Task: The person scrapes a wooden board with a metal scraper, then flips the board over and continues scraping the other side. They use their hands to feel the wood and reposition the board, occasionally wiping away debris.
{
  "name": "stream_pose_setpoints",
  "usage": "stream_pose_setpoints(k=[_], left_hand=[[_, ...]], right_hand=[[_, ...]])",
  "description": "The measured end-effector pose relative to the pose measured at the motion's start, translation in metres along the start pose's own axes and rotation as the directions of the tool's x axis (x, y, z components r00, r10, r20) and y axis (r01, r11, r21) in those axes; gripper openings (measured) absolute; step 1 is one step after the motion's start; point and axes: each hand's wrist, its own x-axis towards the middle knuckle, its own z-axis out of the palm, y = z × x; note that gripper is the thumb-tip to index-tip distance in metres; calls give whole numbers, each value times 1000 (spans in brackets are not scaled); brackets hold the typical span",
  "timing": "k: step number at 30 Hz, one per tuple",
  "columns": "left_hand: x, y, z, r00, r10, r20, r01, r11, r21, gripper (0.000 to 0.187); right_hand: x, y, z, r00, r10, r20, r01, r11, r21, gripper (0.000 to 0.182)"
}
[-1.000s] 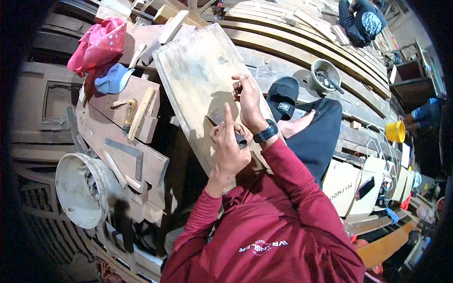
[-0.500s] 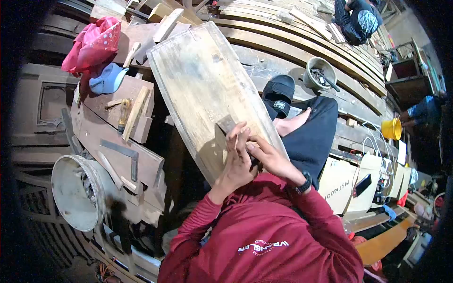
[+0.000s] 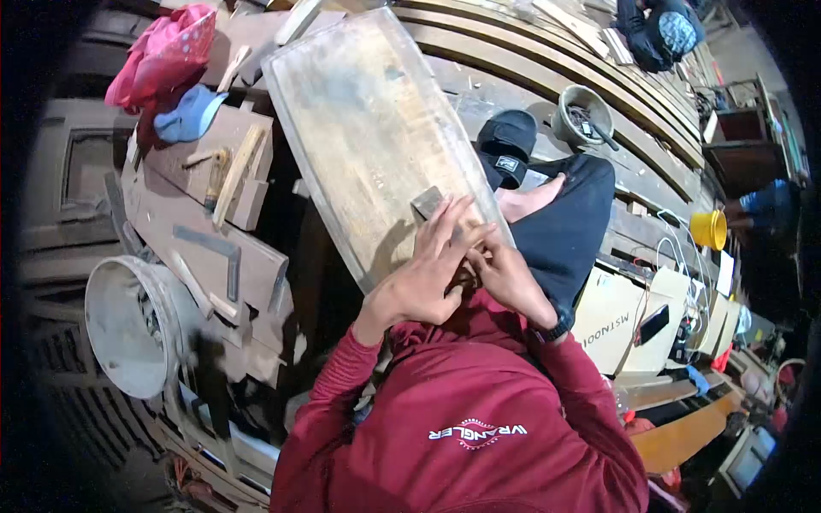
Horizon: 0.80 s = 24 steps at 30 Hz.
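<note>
Left hand (image 3: 419,280) and right hand (image 3: 510,275) close together over near end of long wooden board (image 3: 368,120), just before worker's lap; flat grey piece (image 3: 426,203) shows beside left fingertips, either hand's grip on it impossible to tell. Dark wristwatch (image 3: 561,323) circles right wrist.

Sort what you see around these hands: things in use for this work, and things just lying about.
Seemingly in use:
- wooden board, in front of both hands
- small dark flat piece, by the left hand's fingertips

Seemingly just lying about:
- blue cap
- pink cloth
- yellow bucket
- phone
</note>
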Motion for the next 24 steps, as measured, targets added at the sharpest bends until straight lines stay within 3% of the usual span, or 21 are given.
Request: stream_pose_setpoints(k=[1, 4, 7, 8, 11, 14, 15, 16, 19, 24], left_hand=[[0, 0, -5, 997, -16, -73, 14, 999, -30, 86], [3, -35, -40, 917, -36, -397, 86, 990, 110, 69], [4, -79, -71, 782, -115, -612, 371, 876, 309, 55], [9, -88, -76, 726, -161, -668, 488, 806, 336, 51], [14, -127, -70, 640, -148, -754, 667, 594, 449, 50], [11, -146, -62, 599, -132, -790, 639, 672, 373, 50], [11, -147, -63, 611, -155, -776, 668, 627, 400, 52], [13, -142, -64, 604, -149, -783, 636, 682, 362, 51], [15, -143, -61, 589, -144, -796, 660, 654, 370, 50], [14, -146, -63, 587, -163, -793, 626, 713, 317, 50]], right_hand=[[-10, -15, -6, 990, -109, -91, 105, 993, -51, 47], [-25, -41, -19, 976, -184, -118, 162, 972, -172, 55], [-10, -42, -9, 966, -247, -75, 210, 921, -329, 58], [6, -30, 5, 926, -359, -116, 306, 896, -323, 57], [31, -23, 19, 945, -313, -100, 254, 890, -379, 52], [19, -32, 6, 950, -298, -97, 233, 879, -416, 48], [7, -33, -6, 957, -280, -75, 225, 881, -417, 49], [-6, -30, -13, 965, -256, -46, 215, 884, -416, 50], [-22, -18, -14, 965, -254, -62, 214, 903, -372, 53], [31, -35, 14, 942, -331, -59, 281, 870, -404, 53]])
